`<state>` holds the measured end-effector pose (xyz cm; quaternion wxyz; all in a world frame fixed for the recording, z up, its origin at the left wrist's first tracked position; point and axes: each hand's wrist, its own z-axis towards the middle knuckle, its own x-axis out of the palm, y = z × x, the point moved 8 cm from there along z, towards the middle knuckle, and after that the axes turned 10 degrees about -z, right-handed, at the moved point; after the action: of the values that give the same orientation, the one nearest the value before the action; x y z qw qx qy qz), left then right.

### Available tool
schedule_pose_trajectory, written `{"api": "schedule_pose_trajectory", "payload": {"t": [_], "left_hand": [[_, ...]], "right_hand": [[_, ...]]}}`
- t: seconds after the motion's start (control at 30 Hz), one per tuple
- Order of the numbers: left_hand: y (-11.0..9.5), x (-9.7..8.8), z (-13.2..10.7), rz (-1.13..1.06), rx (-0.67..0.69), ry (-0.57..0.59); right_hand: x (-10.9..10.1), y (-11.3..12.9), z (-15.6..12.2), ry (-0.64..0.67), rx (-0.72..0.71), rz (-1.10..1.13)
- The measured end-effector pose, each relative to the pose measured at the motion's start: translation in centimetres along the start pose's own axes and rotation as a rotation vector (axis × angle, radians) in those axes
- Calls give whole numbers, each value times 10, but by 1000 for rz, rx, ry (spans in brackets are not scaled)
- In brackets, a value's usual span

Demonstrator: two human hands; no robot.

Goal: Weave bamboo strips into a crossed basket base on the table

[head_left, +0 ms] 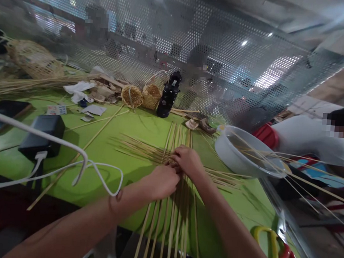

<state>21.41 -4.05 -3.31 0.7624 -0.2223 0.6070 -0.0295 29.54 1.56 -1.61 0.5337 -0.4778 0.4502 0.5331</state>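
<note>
Thin bamboo strips (pixel 171 225) lie crossed on the green tabletop, one set running toward me and another running left to right. At the crossing, my left hand (pixel 163 181) rests on the strips with its fingers curled down. My right hand (pixel 186 159) sits just beyond it, its fingers bent and pressed onto the same crossing, close against the left fingers. Both hands' fingertips are partly hidden, so the exact strips between them cannot be made out. The strips' near ends reach past the table's front edge.
A white basin (pixel 232 158) with long strips sticking out stands right; scissors (pixel 282 243) lie at the near right edge. A black bottle (pixel 168 94), small woven baskets (pixel 132 96) and scraps line the back. A black power bank (pixel 43 134), phone (pixel 4 116) and white cable occupy the left.
</note>
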Motion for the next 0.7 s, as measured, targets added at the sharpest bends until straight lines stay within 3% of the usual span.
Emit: {"api": "schedule_pose_trajectory", "payload": {"t": [0.27, 0.43, 0.57, 0.7], "left_hand": [[0, 1, -1, 13, -50, 52], [-4, -4, -1, 36, 8, 10], [-3, -4, 0, 28, 22, -9], [-2, -3, 0, 27, 13, 8]], "right_hand": [[0, 8, -3, -54, -48, -34], [-1, -21, -9, -106, -39, 201], [-4, -48, -23, -103, 37, 235], [-4, -47, -27, -65, 24, 199]]}}
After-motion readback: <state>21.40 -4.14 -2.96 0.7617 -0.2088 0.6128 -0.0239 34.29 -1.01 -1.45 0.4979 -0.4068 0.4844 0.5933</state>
